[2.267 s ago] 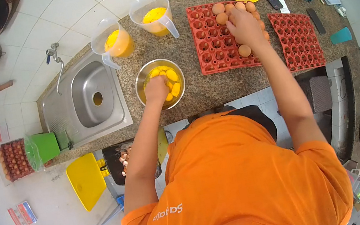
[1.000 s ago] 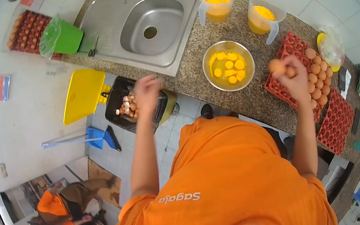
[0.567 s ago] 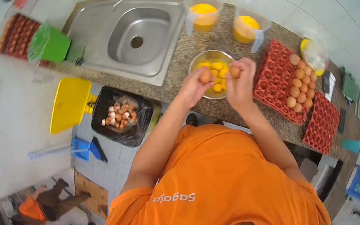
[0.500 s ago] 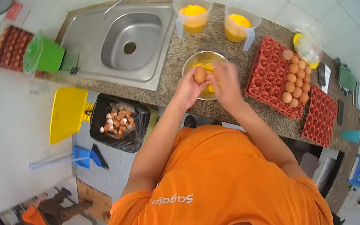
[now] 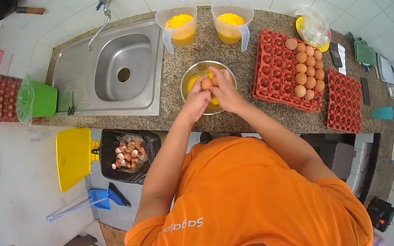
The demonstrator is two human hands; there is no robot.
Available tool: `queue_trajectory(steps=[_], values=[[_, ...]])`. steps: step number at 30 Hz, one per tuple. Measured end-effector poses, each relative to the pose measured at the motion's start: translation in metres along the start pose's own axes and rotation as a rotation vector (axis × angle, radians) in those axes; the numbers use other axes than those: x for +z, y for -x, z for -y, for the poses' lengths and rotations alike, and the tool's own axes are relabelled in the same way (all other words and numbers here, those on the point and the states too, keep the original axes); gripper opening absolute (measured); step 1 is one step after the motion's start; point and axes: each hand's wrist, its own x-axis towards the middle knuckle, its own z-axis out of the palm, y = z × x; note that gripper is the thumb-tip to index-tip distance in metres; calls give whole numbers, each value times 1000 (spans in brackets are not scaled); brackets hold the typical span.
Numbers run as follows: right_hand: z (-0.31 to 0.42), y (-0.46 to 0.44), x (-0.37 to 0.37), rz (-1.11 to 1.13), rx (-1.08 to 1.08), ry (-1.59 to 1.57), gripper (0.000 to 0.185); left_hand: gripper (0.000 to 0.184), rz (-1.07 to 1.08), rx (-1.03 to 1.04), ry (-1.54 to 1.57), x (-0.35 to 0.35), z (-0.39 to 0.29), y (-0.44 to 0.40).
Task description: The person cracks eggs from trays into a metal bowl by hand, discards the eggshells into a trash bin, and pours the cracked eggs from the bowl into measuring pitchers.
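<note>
Over the metal bowl [image 5: 231, 97], my left hand [image 5: 197, 100] and my right hand [image 5: 226, 90] meet, fingers wrapped round brown eggs [image 5: 206, 84]. One egg shows by the left fingertips and another brown shell touches it beside the right fingers. Yellow yolks show in the bowl around my hands. To the right of the bowl, a red egg tray [image 5: 272, 71] bears several brown eggs [image 5: 310, 72] on its right side. Two clear jugs of yellow egg, a left one [image 5: 181, 34] and a right one [image 5: 232, 31], stand behind the bowl.
A steel sink [image 5: 122, 78] lies left. Below it are a black bin [image 5: 132, 157] with eggshells, its yellow lid [image 5: 74, 156] and a blue dustpan [image 5: 100, 198]. An empty red tray [image 5: 343, 101], phone [image 5: 336, 55] and teal cup [image 5: 382, 114] are right. A green bucket [image 5: 44, 98] stands far left.
My left hand came from the bin side and my right hand from the egg tray, bringing eggs; both are now together over the bowl. The view has turned and shifted.
</note>
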Motion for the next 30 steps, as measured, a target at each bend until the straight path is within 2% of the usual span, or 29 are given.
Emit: queue_trajectory(steps=[1,2,5,6,8,11,12,18,21,24,27,30], values=[[1,-6,-3,42,88,-130,51,68,5,-13,-12,-2,-2,0],[2,-6,-7,-4,300,-526,54,67,9,-28,-22,-4,-4,-2],[11,-7,-31,123,199,-248,58,62,55,-16,-349,-10,-10,-3],[20,-9,-40,109,80,-68,55,61,68,18,-431,-9,-11,0],[14,-13,-46,230,-26,-36,52,60,109,90,-597,-6,-15,3],[19,-16,-50,293,-125,23,45,51,226,15,-565,-13,-19,-4],[21,-15,-48,285,-136,56,44,44,197,23,-570,-9,-19,-3],[21,-11,-34,96,-158,7,35,51,196,-30,-671,-26,-13,-33],[17,-12,-37,45,-225,9,33,59,360,373,-1000,-31,-15,-41],[17,-10,-43,20,-268,-10,35,68,408,382,-1202,-7,-45,-26],[30,-12,-54,13,-264,7,36,64,440,455,-1331,24,-71,-9],[32,-10,-62,29,-230,42,36,72,470,411,-1518,43,-92,-3]])
